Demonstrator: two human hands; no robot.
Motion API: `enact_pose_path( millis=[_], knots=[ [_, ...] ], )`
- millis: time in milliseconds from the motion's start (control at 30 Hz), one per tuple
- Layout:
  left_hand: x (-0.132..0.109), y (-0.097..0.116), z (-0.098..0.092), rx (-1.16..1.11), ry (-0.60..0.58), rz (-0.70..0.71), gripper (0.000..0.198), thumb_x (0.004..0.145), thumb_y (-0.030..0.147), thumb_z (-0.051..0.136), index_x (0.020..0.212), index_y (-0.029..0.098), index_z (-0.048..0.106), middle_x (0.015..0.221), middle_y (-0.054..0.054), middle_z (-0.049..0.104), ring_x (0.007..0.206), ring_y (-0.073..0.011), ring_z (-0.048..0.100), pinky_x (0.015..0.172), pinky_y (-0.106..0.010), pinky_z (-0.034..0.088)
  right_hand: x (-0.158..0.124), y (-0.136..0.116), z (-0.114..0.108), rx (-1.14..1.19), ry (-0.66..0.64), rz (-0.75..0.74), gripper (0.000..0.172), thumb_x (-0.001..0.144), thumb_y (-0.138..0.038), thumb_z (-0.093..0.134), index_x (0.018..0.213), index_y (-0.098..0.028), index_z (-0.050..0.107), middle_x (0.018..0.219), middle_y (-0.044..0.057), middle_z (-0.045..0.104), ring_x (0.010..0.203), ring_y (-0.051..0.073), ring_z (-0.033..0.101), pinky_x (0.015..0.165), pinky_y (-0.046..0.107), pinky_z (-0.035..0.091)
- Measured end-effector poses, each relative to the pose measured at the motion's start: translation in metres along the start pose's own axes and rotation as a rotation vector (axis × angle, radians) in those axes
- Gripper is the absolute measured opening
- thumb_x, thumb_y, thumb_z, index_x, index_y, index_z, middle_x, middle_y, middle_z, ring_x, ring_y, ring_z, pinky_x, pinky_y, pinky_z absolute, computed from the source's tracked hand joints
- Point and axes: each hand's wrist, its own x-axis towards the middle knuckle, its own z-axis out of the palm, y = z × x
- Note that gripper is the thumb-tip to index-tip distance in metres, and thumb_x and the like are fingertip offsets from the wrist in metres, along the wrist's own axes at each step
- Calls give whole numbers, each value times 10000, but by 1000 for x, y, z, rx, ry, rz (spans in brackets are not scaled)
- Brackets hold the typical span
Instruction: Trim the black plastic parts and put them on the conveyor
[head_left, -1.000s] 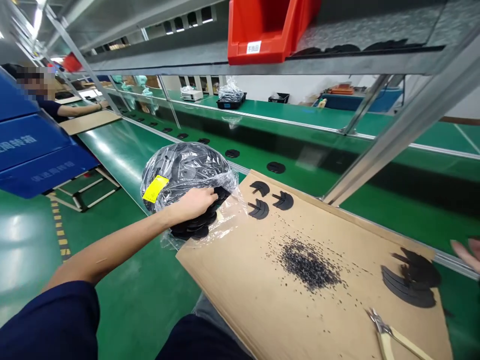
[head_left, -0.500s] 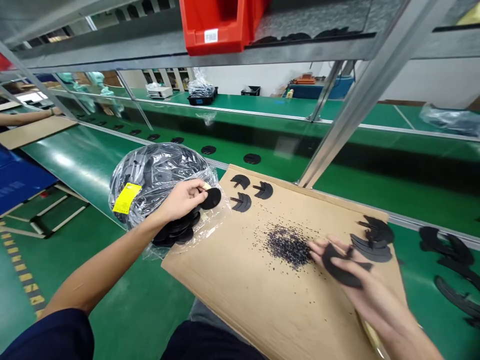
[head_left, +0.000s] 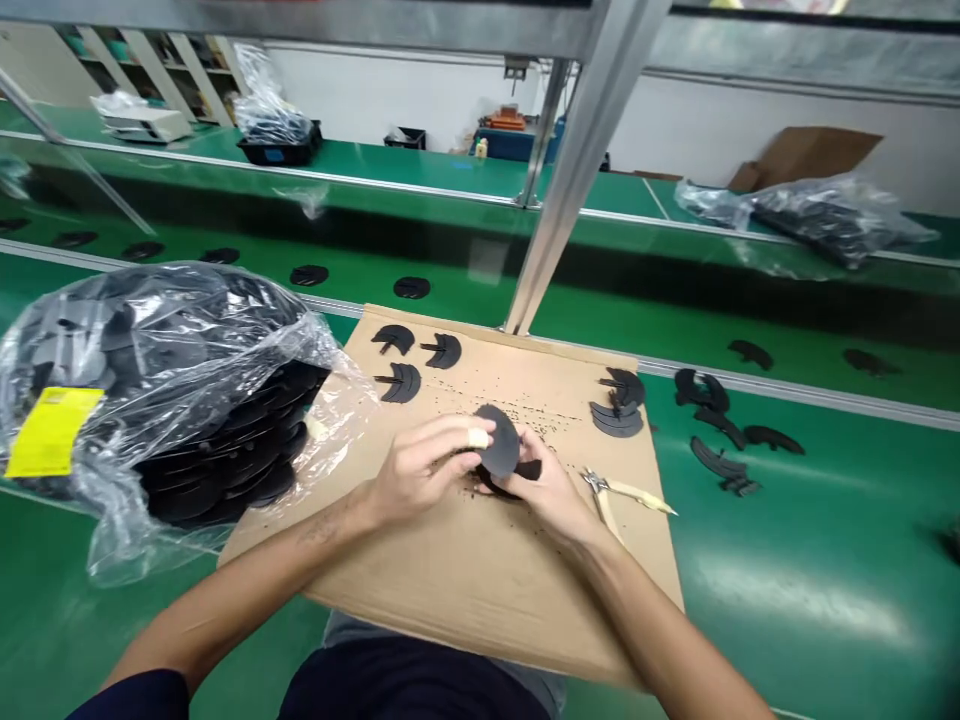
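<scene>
Over the cardboard sheet (head_left: 420, 590), my two hands meet. My left hand (head_left: 427, 465) pinches a flat black disc (head_left: 498, 440) between thumb and fingers; one finger wears a pale wrap. Below the disc, my right hand (head_left: 553, 495) grips a curved black plastic piece (head_left: 529, 469), partly hidden by the disc and fingers. Small black scraps (head_left: 544, 415) lie scattered on the cardboard, some hidden by my hands. To the left, a clear plastic bag (head_left: 172, 320) is full of black discs (head_left: 232, 450), spilling towards its open side.
Nippers with pale handles (head_left: 630, 492) lie right of my right hand. Crescent-shaped black pieces (head_left: 403, 383) sit at the sheet's back left, others (head_left: 616, 415) at its back right. More curved pieces (head_left: 720, 460) lie on the green bench. A metal post (head_left: 559, 170) rises behind the cardboard.
My left hand has carried the disc right, away from the bag. My right hand has brought the curved piece left to meet it. The view has swung right, and the nippers now show fully.
</scene>
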Motion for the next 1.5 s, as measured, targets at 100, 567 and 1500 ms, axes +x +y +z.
enact_pose_path(
  millis=[100, 567, 1500],
  knots=[
    [-8, -5, 19, 60, -23, 46, 240, 940, 100, 596, 1165, 164, 653, 1032, -108, 714, 972, -189, 702, 835, -325, 618, -3, 5, -5, -55, 4, -51, 405, 715, -399, 838, 982, -246, 575, 929, 5, 680, 800, 167, 673, 767, 334, 595],
    [-10, -14, 9, 151, -138, -205, 119, 919, 218, 654, 1032, 180, 657, 908, -59, 652, 876, -194, 620, 760, -332, 534, -8, 22, -12, -352, 152, -176, 351, 821, -350, 728, 1145, -257, 631, 1063, 43, 662, 929, 209, 640, 831, 372, 571],
    [-17, -6, 20, 19, -44, -422, 274, 910, 277, 659, 711, 187, 493, 748, -11, 570, 754, -153, 561, 678, -272, 445, -11, 21, 0, -282, 94, -170, 289, 870, -454, 704, 1020, -241, 580, 920, 7, 595, 838, 177, 556, 756, 287, 482]
  ],
)
